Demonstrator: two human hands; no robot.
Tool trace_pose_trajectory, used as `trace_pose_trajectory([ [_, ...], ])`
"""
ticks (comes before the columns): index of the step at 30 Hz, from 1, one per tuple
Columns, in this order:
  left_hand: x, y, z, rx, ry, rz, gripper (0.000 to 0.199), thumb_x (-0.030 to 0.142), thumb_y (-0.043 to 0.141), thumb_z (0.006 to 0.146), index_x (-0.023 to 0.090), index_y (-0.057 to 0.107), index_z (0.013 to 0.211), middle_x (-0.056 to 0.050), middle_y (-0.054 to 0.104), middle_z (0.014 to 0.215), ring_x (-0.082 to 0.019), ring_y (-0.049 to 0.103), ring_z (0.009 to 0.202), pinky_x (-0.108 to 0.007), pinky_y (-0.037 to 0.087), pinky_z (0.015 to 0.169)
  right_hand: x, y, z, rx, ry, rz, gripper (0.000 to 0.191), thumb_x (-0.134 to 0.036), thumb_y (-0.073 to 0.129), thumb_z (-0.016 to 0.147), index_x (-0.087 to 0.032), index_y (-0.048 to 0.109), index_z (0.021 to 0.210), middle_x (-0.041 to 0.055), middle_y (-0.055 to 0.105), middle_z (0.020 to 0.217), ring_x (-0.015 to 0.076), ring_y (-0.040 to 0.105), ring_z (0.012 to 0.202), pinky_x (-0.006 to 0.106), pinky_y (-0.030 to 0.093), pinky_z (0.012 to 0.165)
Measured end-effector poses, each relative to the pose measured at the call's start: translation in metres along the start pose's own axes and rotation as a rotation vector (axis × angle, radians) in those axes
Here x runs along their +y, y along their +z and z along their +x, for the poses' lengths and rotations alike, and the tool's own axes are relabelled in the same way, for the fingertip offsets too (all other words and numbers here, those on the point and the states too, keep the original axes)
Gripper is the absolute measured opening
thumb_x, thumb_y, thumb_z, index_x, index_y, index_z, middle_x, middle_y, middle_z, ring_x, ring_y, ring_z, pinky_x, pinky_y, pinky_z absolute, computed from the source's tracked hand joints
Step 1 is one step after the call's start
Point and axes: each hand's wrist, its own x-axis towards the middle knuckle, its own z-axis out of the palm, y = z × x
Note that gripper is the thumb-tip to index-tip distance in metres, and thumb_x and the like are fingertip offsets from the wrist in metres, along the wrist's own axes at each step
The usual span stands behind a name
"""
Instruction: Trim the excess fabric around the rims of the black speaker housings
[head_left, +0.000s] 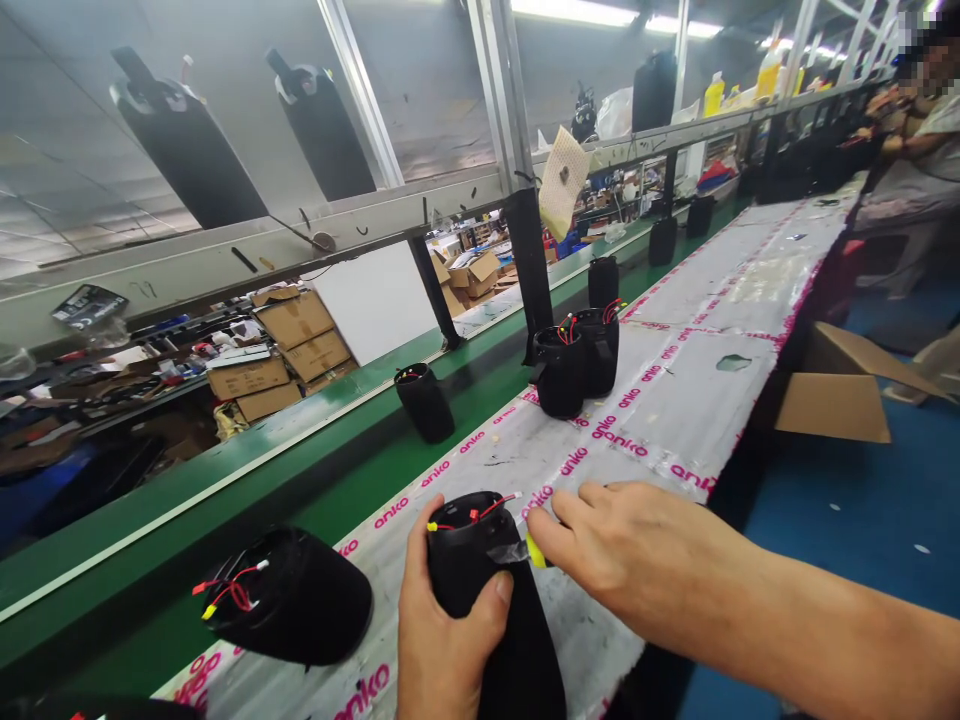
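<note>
A black cylindrical housing (pixel 525 640) stands tilted on the printed white sheet, with red wires and small red, yellow and white connectors at its open top. My left hand (pixel 454 620) is wrapped round its upper part, thumb on the near side. In my right hand (pixel 600 535) is a tool with a yellow handle (pixel 535 551); its flat, shiny blade touches the housing just below the rim. The right fingers are closed round the handle. Left of my hands, another black housing (pixel 300 595) lies tilted, its wires sticking out.
More black housings stand farther along the sheet (pixel 645 410) and on the green conveyor (pixel 360 450). A metal shelf (pixel 360 220) runs above the conveyor. An open cardboard box (pixel 832 405) is at the right. A person (pixel 915 150) is at the far right.
</note>
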Motion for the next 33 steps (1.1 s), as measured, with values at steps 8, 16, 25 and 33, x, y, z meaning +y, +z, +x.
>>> trace_pose_trajectory([
  [8, 0.001, -0.003, 0.002, -0.115, -0.014, -0.155, 0.094, 0.055, 0.079, 0.061, 0.019, 0.047, 0.142, -0.013, 0.069, 0.126, -0.037, 0.063, 0.118, -0.049, 0.043, 0.106, 0.008, 0.007, -0.007, 0.037, 0.020, 0.379, 0.009, -0.014, 0.059, 0.093, -0.021, 0.054, 0.096, -0.0021, 0.063, 0.077, 0.0157, 0.057, 0.059, 0.032, 0.029, 0.050],
  [16, 0.007, -0.009, 0.002, -0.269, -0.069, -0.273, 0.097, 0.056, 0.082, 0.059, 0.021, 0.046, 0.142, -0.013, 0.070, 0.126, -0.037, 0.066, 0.116, -0.047, 0.046, 0.105, 0.003, 0.011, -0.004, 0.267, 0.305, 0.912, 0.018, -0.025, 0.057, 0.099, -0.020, 0.057, 0.117, 0.0054, 0.066, 0.110, 0.0175, 0.063, 0.095, 0.030, 0.049, 0.080],
  [25, -0.004, -0.008, -0.001, 0.119, 0.290, 0.122, 0.079, 0.051, 0.078, 0.069, 0.023, 0.053, 0.138, -0.012, 0.050, 0.148, -0.036, 0.044, 0.140, -0.052, 0.030, 0.119, -0.006, 0.021, 0.019, 0.133, 0.445, 1.015, 0.015, -0.024, 0.066, 0.093, -0.019, 0.056, 0.084, -0.0024, 0.060, 0.081, 0.0139, 0.055, 0.072, 0.026, 0.043, 0.065],
  [33, 0.008, -0.006, -0.004, 0.006, 0.006, 0.195, 0.092, 0.056, 0.083, 0.059, 0.019, 0.051, 0.137, -0.016, 0.071, 0.119, -0.042, 0.066, 0.111, -0.057, 0.047, 0.097, -0.019, -0.001, 0.035, 0.228, 0.502, 1.135, 0.010, -0.030, 0.060, 0.097, -0.021, 0.060, 0.101, -0.0011, 0.066, 0.090, 0.0146, 0.061, 0.079, 0.026, 0.045, 0.071],
])
